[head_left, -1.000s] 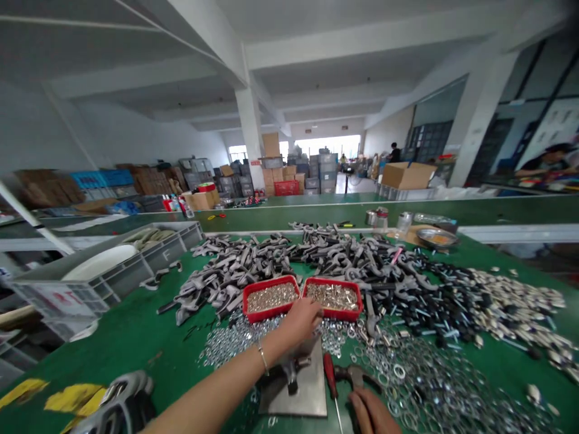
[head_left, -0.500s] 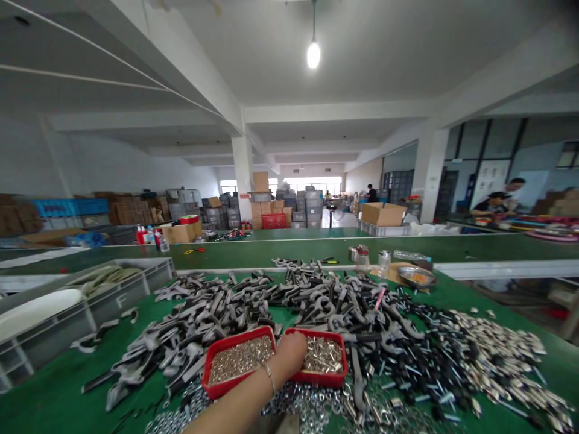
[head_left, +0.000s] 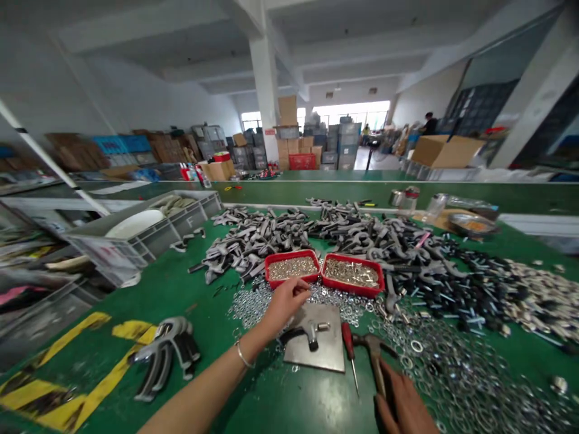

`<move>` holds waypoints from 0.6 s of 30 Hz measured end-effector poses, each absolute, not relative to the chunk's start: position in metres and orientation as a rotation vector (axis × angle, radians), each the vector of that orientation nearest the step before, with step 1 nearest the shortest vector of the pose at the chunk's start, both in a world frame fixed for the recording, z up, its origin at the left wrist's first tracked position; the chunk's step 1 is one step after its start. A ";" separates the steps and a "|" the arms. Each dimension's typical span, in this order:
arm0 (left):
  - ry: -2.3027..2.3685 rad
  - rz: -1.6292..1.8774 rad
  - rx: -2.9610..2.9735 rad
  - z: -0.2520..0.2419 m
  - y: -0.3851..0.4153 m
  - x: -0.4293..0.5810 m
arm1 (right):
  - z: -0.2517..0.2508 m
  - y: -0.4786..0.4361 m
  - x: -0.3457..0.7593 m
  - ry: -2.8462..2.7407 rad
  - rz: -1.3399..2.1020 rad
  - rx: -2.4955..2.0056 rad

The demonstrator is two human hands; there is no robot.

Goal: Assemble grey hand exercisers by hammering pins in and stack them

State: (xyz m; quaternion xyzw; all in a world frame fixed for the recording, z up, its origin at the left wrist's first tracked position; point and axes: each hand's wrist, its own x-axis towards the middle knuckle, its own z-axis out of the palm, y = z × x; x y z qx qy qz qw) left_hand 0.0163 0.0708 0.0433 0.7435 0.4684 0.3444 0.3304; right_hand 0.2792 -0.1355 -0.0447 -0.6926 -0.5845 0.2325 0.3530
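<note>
My left hand [head_left: 287, 303] is over the near edge of the metal plate [head_left: 332, 355], just in front of a red tray [head_left: 271, 274] of small metal pieces. Its thumb and fingers pinch together; whatever they hold is too small to make out. On the plate lies a grey-and-black lever-like part [head_left: 312, 337] with a short silver cylinder [head_left: 324, 327] beside it. My right hand [head_left: 404, 401] wraps round the handle of a claw hammer [head_left: 375, 349], at the plate's right. Between plate and hammer rests a red-handled screwdriver [head_left: 347, 340].
A second red tray [head_left: 382, 283] holds small silver cylinders. Behind spreads a heap of grey lever parts [head_left: 257, 235]. Loose washers [head_left: 443, 361] and black-ended bolts [head_left: 456, 289] cover the right. At left are several finished-looking parts [head_left: 172, 349] and a grey crate [head_left: 181, 226].
The view has tilted down and turned. My left hand has come out of the right-hand red tray, back towards the metal plate. My right hand and the hammer have come into sight.
</note>
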 end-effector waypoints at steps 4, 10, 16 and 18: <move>1.287 0.745 1.860 0.026 0.044 -0.009 | -0.016 -0.122 0.280 -1.099 1.170 -1.792; 1.345 0.591 2.046 0.017 0.043 0.007 | 0.035 -0.106 0.276 -0.699 1.565 -1.635; 1.472 0.393 2.167 0.014 0.046 0.019 | 0.058 -0.091 0.277 -1.432 1.218 -1.719; 1.478 0.346 2.218 0.014 0.046 0.020 | 0.053 -0.090 0.277 -1.524 1.197 -1.695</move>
